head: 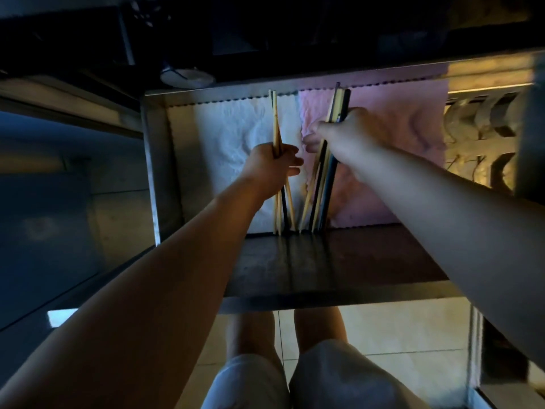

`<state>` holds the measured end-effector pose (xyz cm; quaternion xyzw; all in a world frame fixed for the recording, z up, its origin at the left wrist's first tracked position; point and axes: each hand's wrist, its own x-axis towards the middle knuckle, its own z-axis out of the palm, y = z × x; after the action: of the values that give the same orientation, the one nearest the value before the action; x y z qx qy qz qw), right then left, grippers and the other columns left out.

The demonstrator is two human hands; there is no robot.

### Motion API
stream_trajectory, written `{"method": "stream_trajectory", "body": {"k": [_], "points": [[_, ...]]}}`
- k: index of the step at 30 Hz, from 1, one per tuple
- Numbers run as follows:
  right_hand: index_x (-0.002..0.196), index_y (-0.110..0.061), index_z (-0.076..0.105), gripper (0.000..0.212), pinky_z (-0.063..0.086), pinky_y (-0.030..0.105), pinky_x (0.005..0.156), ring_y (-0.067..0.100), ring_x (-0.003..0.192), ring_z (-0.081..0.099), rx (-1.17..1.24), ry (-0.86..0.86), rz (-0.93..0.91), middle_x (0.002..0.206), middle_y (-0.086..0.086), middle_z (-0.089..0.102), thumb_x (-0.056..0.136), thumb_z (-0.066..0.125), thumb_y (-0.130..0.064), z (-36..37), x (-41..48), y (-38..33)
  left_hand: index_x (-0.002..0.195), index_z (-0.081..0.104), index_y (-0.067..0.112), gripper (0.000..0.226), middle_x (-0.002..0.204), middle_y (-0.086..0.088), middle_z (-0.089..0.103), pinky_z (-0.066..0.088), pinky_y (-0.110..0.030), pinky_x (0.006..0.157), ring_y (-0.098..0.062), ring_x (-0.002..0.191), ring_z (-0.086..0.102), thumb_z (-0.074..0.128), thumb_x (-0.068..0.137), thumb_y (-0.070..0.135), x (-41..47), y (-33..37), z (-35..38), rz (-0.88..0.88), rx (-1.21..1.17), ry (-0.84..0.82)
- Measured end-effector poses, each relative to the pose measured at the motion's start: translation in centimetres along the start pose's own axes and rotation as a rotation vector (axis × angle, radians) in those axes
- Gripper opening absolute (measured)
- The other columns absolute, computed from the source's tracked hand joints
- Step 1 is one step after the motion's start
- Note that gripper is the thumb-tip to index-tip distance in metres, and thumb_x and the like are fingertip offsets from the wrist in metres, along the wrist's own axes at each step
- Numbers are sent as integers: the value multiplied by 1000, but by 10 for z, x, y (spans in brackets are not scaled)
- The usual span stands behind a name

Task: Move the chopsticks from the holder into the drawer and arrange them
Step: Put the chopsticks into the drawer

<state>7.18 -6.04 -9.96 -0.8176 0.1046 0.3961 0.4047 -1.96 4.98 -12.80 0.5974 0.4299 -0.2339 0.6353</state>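
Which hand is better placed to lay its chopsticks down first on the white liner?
Left, probably. The left hand grips its light chopsticks directly over the white liner. The right hand holds its darker bundle over the pink liner, farther away.

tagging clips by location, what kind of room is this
Most likely a home kitchen, dimly lit. An open metal drawer lined with a white towel and a pink towel holds chopsticks, and the floor below is tiled.
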Motion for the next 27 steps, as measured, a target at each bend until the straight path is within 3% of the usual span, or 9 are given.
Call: {"method": "stream_trajectory", "body": {"k": [2,3,6,10,13,16,20,25,27], "points": [[88,-6,57,15,37,5,38,-8,38,55,-56,-1,22,69,-3,61,96,56,-19,5,8,5,114,63,-2,21,99,-14,72,52,-14,56,-16,77,69,52,100,9,6,-6,3,-12,23,62],[95,-8,54,12,36,7,38,-6,45,56,-84,-9,48,69,-5,53,96,57,-20,9,10,8,106,66,1,16,95,-12,73,53,-16,57,-17,75,69,56,98,10,9,-10,5,-12,65,91],[121,-4,52,36,47,21,70,20,95,62,-127,-38,81,101,11,62,89,64,-14,27,18,25,86,69,17,8,73,-1,68,43,-14,49,-12,62,62,71,89,24,12,-16,6,9,281,186],[99,-9,66,32,53,46,90,36,100,65,-191,43,-11,104,19,69,69,62,-20,38,41,74,94,69,9,14,81,-7,67,43,-26,61,-26,77,65,62,89,20,13,-18,6,20,464,255],[112,-9,64,33,49,43,98,30,107,63,-148,90,10,113,14,67,79,60,-10,32,18,65,97,71,15,15,83,-6,70,45,-25,59,-25,79,68,59,91,21,9,-17,5,28,504,229],[124,-14,57,35,49,35,90,22,100,59,-103,31,71,111,5,61,89,56,-11,22,-4,56,114,64,15,23,99,-6,70,45,-22,56,-21,86,67,56,93,17,-5,-14,3,17,480,203],[134,-14,48,39,42,26,80,20,101,57,-97,-19,105,113,2,56,96,53,-16,7,-32,46,147,39,16,54,140,-11,52,44,-30,86,-28,122,55,54,96,24,-37,-11,0,-54,529,150],[140,-11,46,46,39,27,99,23,129,48,-141,-47,92,144,8,48,96,55,-21,-23,-80,22,154,25,23,67,153,-9,38,39,-47,109,-32,138,38,53,95,38,-95,-5,-2,-107,593,120],[141,-13,45,47,37,23,95,24,131,47,-156,-54,93,146,7,47,96,55,-23,-37,-104,11,153,26,25,67,156,-5,35,34,-50,112,-31,141,32,52,94,42,-124,3,-1,-99,642,130]]}}
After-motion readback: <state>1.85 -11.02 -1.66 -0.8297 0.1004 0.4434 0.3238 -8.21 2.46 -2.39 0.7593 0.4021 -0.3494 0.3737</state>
